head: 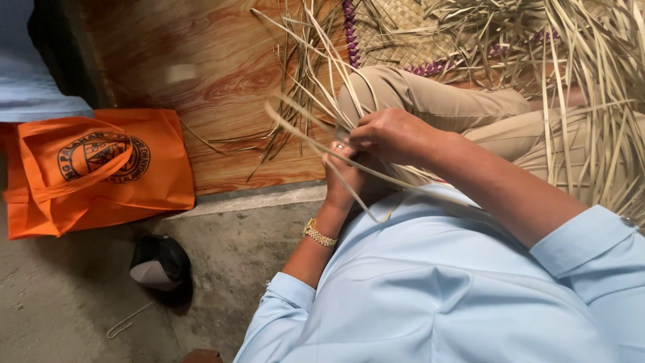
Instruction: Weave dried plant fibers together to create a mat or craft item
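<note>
The left hand (339, 176) and right hand (390, 134) meet just in front of the person's chest, touching each other, with long dried leaf strips (306, 131) held between them and fanning out to the left. Beyond the hands lies a bent knee (403, 94), and beyond that a woven mat (396, 30) on the wooden floor (201, 67). Loose strips (598, 101) pile to the right of the knee. Far left, a cloth bag (94, 168) lies across the floor's edge; nearer, on the concrete, a cap (160, 263) with a bent wire (127, 321) just beside it.
</note>
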